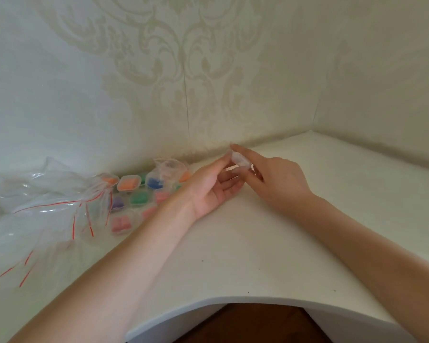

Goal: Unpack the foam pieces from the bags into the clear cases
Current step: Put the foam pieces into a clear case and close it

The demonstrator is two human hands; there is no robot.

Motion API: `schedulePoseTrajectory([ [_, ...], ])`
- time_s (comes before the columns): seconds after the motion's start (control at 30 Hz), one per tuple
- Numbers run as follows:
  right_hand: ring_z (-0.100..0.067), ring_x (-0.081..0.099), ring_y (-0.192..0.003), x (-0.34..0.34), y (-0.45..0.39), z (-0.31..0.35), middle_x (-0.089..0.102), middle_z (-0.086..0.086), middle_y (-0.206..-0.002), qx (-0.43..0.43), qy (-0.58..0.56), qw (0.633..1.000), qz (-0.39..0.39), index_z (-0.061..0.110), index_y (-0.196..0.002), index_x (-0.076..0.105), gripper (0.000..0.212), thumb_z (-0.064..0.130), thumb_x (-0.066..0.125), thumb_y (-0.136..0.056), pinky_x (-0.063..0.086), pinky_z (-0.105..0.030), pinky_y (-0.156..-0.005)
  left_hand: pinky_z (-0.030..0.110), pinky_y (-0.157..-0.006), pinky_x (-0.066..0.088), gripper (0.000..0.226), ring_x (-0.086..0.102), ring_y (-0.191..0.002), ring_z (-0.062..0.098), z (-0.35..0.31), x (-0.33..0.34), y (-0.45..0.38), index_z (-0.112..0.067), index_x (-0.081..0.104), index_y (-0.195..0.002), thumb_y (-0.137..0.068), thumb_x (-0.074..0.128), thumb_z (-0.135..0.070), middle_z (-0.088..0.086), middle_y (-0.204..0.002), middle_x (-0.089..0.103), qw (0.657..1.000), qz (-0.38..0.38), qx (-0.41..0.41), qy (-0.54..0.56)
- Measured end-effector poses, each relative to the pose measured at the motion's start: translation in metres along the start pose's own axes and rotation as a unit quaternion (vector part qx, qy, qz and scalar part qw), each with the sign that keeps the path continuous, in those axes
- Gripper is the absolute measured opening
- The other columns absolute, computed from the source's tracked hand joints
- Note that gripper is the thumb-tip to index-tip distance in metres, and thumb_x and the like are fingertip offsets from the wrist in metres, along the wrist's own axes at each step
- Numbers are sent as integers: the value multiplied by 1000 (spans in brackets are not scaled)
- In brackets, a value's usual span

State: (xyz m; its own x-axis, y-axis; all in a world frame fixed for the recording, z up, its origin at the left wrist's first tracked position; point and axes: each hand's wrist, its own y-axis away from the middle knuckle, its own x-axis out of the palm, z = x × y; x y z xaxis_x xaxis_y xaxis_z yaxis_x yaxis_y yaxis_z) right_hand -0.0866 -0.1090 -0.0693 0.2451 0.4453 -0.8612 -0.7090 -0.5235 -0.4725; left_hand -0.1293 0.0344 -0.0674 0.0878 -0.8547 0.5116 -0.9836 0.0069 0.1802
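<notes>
A small clear case [240,161] is held above the white table near the back wall, and it looks empty. My right hand [275,178] pinches it from the right with thumb and forefinger. My left hand [212,186], palm up, touches its left end with the fingertips. Several closed clear cases [139,198] with orange, blue, green, purple and pink foam pieces lie in a cluster to the left. A small crumpled clear bag [170,167] rests on that cluster.
Empty clear zip bags with red seal lines [47,219] are heaped at the far left of the white table [258,243]. Patterned walls meet at the corner behind the table. The table's curved front edge [233,302] is close to me.
</notes>
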Motion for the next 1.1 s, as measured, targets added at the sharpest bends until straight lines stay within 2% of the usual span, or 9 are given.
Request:
schedulePoseTrajectory([
  [0.1,-12,52,-74,-1,0,-2,37,18,-59,-3,5,1000,3,51,-143,23,49,44,38,-97,30,-28,-60,32,-84,54,29,67,-84,22,1,-2,-1,-9,66,-74,-93,55,-28,11,-79,71,1000,20,-10,-4],
  [0.33,-7,41,-57,-2,1,3,40,11,-53,-2,-20,1000,3,41,-139,39,47,55,29,-95,29,-24,-52,26,-67,58,4,70,-73,17,1,-7,-5,-7,69,-81,-82,66,-10,8,-84,70,999,-6,43,11],
  [0.47,-16,50,-68,-2,-1,2,39,14,-56,-7,-20,1000,21,34,-135,44,43,50,30,-98,29,-30,-56,27,-66,58,2,70,-70,17,2,-7,-6,-4,67,-82,-81,66,-4,8,-77,70,998,-6,49,32],
  [0.63,-24,63,-86,-2,-2,-4,69,1,-90,-33,-13,999,21,30,-132,45,43,49,26,-99,36,-31,-63,27,-65,58,17,71,-71,19,2,-7,-8,-2,65,-87,-71,70,-5,11,-80,71,998,-8,37,52],
  [0.77,-25,62,-88,-1,-2,-4,70,-2,-100,-51,18,998,23,30,-137,39,41,45,24,-101,37,-31,-64,23,-69,58,6,71,-71,20,1,-10,-7,-3,66,-88,-84,63,-5,11,-79,71,999,-6,31,28],
  [0.83,-18,60,-76,-1,0,0,68,6,-83,-34,-26,999,24,31,-134,44,41,47,27,-100,33,-29,-61,19,-68,56,7,70,-72,17,1,-10,-7,-5,66,-89,-87,60,-7,8,-76,71,999,-5,42,21],
  [0.93,-7,43,-46,1,1,2,42,11,-42,41,-196,980,-11,31,-118,56,35,51,39,-95,27,-25,-50,17,-74,54,12,68,-79,10,2,-12,-10,-8,67,-96,-85,65,-6,2,-79,71,992,-18,118,-44],
  [1.03,-7,36,-39,4,-2,-1,34,10,-36,106,-268,958,-9,27,-105,57,25,47,49,-92,26,-26,-49,15,-82,51,34,67,-87,6,8,-12,-12,-13,67,-105,-73,77,-5,-3,-92,71,940,-96,216,-247],
  [1.1,-7,35,-39,6,-2,-1,38,10,-40,110,-263,958,22,26,-96,60,25,48,49,-92,28,-25,-48,15,-83,52,46,66,-89,8,12,-8,-11,-8,63,-113,-71,79,-2,-1,-95,68,911,-100,257,-308],
])
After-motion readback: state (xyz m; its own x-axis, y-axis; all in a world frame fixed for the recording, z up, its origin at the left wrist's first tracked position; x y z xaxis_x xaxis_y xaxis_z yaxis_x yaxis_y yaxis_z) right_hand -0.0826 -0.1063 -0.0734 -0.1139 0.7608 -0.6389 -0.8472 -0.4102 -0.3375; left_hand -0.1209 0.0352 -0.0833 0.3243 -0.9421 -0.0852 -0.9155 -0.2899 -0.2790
